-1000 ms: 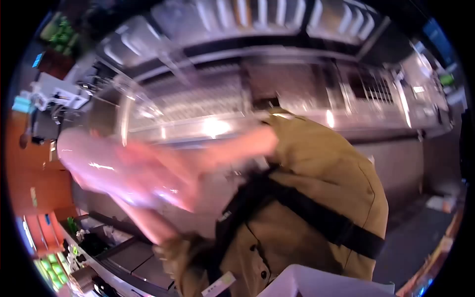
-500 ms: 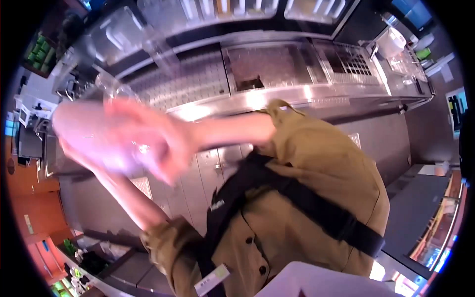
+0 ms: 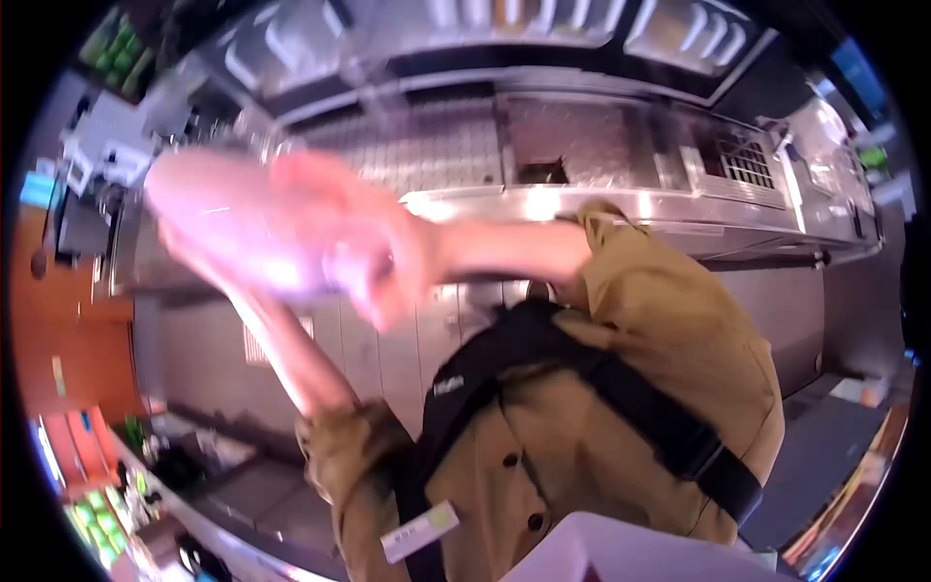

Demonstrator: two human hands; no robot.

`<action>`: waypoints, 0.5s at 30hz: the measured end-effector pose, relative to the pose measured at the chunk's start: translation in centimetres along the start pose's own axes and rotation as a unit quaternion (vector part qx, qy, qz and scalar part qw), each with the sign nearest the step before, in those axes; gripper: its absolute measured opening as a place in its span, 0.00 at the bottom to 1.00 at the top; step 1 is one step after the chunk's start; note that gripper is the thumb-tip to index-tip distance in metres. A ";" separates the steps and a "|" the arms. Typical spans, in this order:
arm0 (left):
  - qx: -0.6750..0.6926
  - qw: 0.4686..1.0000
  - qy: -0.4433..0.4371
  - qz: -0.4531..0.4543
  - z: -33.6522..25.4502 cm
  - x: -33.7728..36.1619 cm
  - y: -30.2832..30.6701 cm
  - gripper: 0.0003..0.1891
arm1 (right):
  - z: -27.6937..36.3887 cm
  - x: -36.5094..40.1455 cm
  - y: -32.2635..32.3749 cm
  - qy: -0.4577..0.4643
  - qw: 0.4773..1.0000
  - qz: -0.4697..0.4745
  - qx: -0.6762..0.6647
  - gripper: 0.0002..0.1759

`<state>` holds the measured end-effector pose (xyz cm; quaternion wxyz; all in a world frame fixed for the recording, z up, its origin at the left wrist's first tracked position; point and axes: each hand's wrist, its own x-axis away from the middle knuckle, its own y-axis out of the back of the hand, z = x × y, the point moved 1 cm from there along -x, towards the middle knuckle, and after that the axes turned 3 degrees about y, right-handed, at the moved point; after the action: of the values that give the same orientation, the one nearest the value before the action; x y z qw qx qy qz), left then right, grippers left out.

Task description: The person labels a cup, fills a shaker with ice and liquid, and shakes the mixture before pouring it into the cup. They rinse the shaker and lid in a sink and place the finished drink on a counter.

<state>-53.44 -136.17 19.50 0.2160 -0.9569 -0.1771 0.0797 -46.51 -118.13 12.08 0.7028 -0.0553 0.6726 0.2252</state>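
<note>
A pale pinkish, shiny rounded container (image 3: 228,218), blurred, lies nearly sideways in the air between my hands, left of the view's centre. My right hand (image 3: 373,238) reaches in from the right with its fingers wrapped round the container's right end. From below, my left arm runs up to the container's left end, where my left hand (image 3: 184,250) supports its underside. Most of the left hand's fingers are hidden behind the container. What is inside the container cannot be made out.
Beyond my arms runs a metal counter (image 3: 669,218) with a perforated drain area (image 3: 427,150), an ice-like filled bin (image 3: 572,141) and a rack (image 3: 747,165). Handled clear containers (image 3: 572,29) line the back. Orange cabinets (image 3: 73,339) stand at the left. Grey floor tiles show below.
The view has shifted, so the counter and both hands with the container appear farther right and slightly changed in height. Both hands still hold the container.
</note>
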 end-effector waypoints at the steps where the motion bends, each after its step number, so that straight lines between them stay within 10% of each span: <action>1: 0.001 1.000 0.003 0.002 -0.4 -0.4 -0.7 0.33 | 0.6 -0.2 0.0 -0.006 1.000 -0.004 -0.005 0.23; 15: -0.011 1.000 -0.001 -0.010 0.1 -1.9 -2.3 0.37 | -2.9 -1.3 1.0 -0.061 0.995 -0.025 -0.069 0.31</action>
<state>-55.86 -134.92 20.55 0.2063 -0.9573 -0.1875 0.0766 -49.51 -118.68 13.29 0.7423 -0.1069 0.6100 0.2559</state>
